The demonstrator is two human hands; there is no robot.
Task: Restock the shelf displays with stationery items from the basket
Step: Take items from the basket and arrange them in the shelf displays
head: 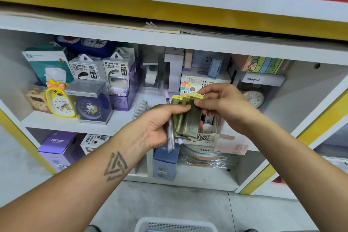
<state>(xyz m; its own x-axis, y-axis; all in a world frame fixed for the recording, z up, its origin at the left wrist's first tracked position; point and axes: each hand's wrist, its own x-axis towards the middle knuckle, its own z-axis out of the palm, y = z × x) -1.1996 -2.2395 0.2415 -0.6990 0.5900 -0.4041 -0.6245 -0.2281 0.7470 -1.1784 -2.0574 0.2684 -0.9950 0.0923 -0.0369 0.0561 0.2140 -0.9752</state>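
Both hands meet in front of the middle shelf (120, 126) of a white cabinet. The left hand (158, 126) grips a fanned bundle of slim translucent olive lead cases with yellow caps (188, 115), its thumb curled across their fronts and its fingers wrapped behind them; along the thumb side of the same grip runs a pale purple pen (171, 133), its tip poking out above the thumb and its other end below the palm. The right hand (224, 107) pinches the rightmost case of the fan, thumb tip pressed on its front just under the yellow cap, the other fingers curled behind it.

Directly behind and below the right hand's fingers stands an open cardboard display box printed "0.7 mm HB" (207, 135), with a few items inside it that are too hidden to name. Left of the left hand's knuckles sit a yellow duck alarm clock (60, 103), a navy alarm clock in a clear box (90, 107) and two boxed power banks (101, 69). Below both wrists, at the bottom edge of the view, the rim of a white plastic basket (175, 221) rests on the grey floor.
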